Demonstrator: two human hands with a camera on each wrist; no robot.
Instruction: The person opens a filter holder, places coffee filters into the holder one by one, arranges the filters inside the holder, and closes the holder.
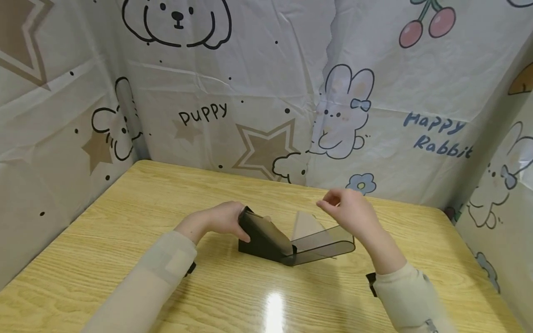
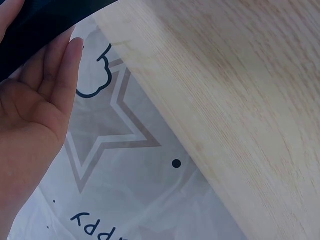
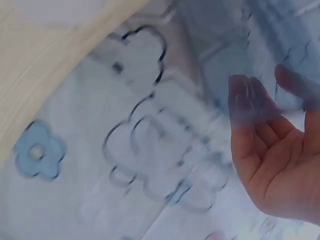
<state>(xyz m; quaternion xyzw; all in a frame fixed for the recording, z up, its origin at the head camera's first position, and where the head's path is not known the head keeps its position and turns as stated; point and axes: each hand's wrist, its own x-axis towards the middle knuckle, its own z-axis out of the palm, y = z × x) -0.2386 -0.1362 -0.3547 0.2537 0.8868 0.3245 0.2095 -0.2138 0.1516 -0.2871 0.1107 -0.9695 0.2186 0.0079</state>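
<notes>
In the head view a black wedge-shaped box (image 1: 260,240) stands on the table, its smoky see-through lid (image 1: 325,247) swung out to the right. Brown sheets (image 1: 272,231), perhaps paper filters, lie in its sloping top. My left hand (image 1: 225,219) grips the box's raised left end, thumb on the near side; the left wrist view has its fingers (image 2: 65,75) against the dark underside. A pale triangular sheet (image 1: 306,226) shows behind the lid. Over the lid's right end is my right hand (image 1: 351,212), fingers bent. In the right wrist view its thumb stands apart from the fingers (image 3: 245,120), seen partly through tinted plastic.
The wood-grain table (image 1: 166,199) reaches back to a hanging cloth (image 1: 258,92) printed with cartoon animals. More cloth closes off the left and right sides. A bright light reflection (image 1: 274,310) lies on the near tabletop.
</notes>
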